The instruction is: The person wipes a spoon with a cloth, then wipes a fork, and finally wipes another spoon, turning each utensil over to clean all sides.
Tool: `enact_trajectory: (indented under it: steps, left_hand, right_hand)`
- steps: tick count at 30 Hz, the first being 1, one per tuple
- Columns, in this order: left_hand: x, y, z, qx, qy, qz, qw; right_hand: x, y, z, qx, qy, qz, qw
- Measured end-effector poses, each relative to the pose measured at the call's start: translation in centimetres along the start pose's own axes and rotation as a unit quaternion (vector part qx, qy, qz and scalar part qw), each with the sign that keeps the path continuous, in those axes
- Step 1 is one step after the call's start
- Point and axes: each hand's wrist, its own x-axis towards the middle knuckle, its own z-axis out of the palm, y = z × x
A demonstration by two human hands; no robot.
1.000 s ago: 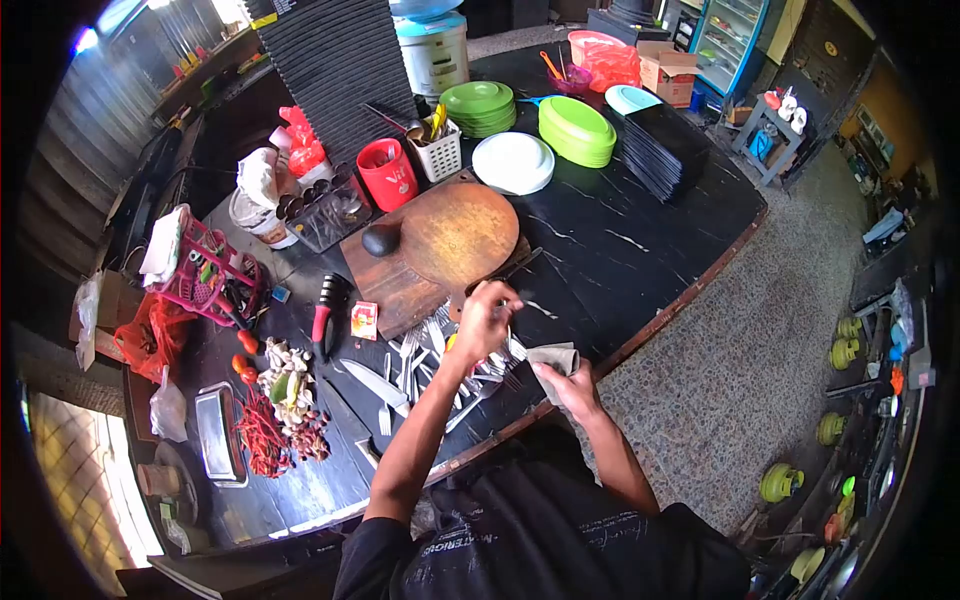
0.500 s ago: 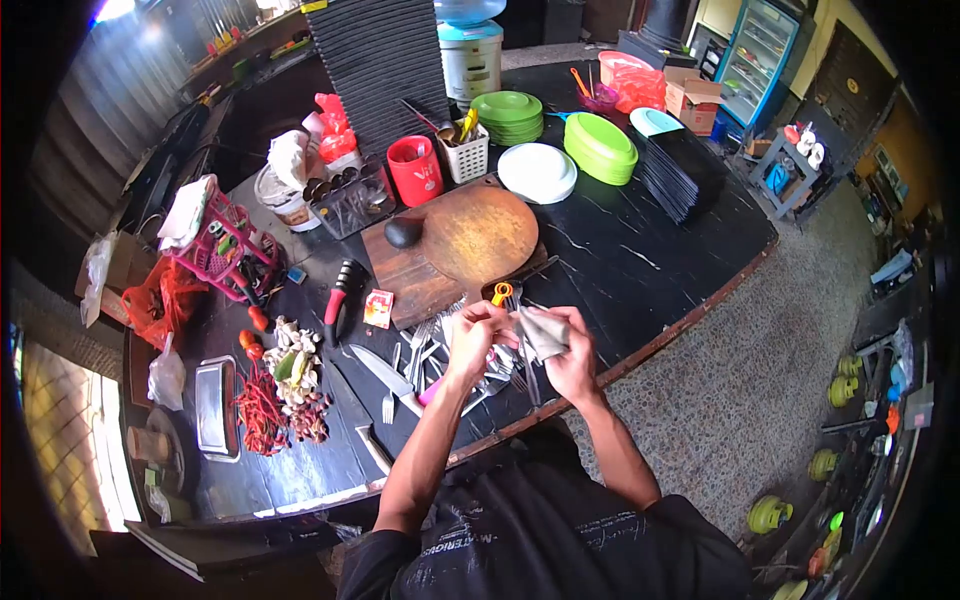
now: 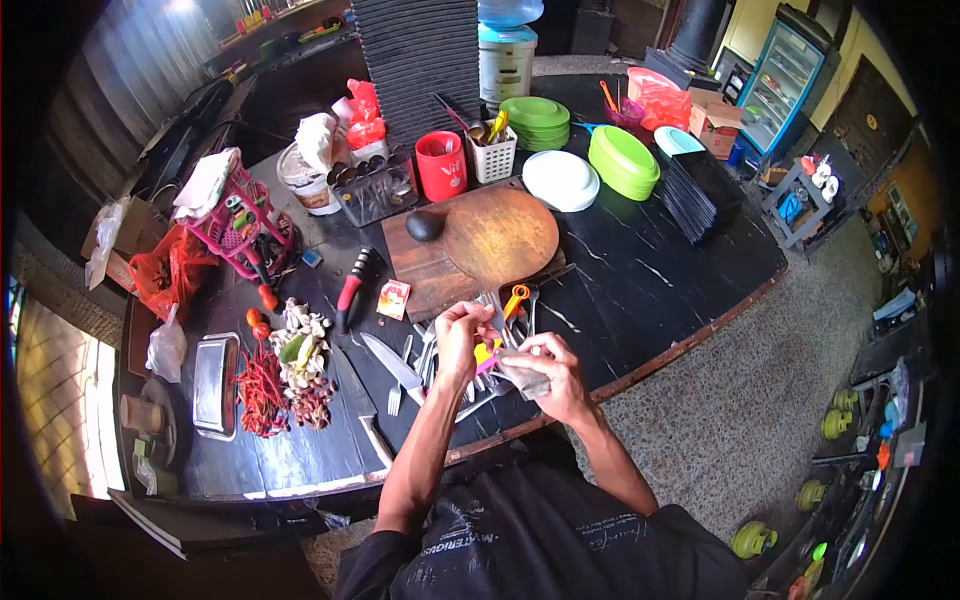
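A grey cloth [image 3: 526,378] is gripped in the right hand [image 3: 562,382]; the left hand [image 3: 463,338] is curled beside a fork [image 3: 490,302], though whether that is gripped cannot be told; cutlery [image 3: 482,404] is strewn beneath both; at twelve o'clock lies a wooden board [image 3: 505,240]; at eleven, "Vit" is read on a red tub [image 3: 441,168]; at six, shirt [image 3: 560,545] lettering is only partly legible.
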Motion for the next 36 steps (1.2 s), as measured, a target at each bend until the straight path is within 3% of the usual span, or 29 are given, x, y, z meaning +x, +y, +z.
enact_trajectory:
  steps: [10,13,14,18,21,29,31,36]
  left_hand:
    - [0.1,0.5,-1.4,0.003,0.025,0.008,1.000]
    - [0.0,0.8,-1.7,0.001,0.018,0.022,1.000]
    - [-0.1,0.7,-1.5,0.018,0.005,0.033,0.999]
    - [-2.0,0.5,0.0,0.053,-0.050,0.006,0.997]
    - [-2.5,0.3,0.3,-0.015,-0.060,-0.003,0.998]
    - [-2.6,-0.1,-0.8,-0.026,-0.012,0.000,1.000]
    - [-2.5,0.5,-0.6,-0.063,0.022,0.006,0.998]
    - [-2.0,1.0,-1.6,-0.057,0.019,0.031,0.998]
  right_hand:
    - [-1.3,-0.3,-2.5,0.053,-0.147,0.001,0.988]
    - [-0.9,1.2,-2.7,0.158,-0.127,0.009,0.979]
    - [-0.8,1.5,-2.1,0.199,-0.078,0.040,0.976]
    - [2.4,0.2,-1.5,0.060,0.028,0.013,0.998]
    - [3.4,0.6,-0.5,-0.035,0.028,-0.036,0.998]
    - [2.9,-0.4,0.2,-0.042,-0.002,-0.058,0.997]
    - [2.1,-0.4,0.0,-0.050,-0.048,-0.079,0.994]
    - [0.5,-0.7,0.0,-0.001,-0.077,-0.066,0.995]
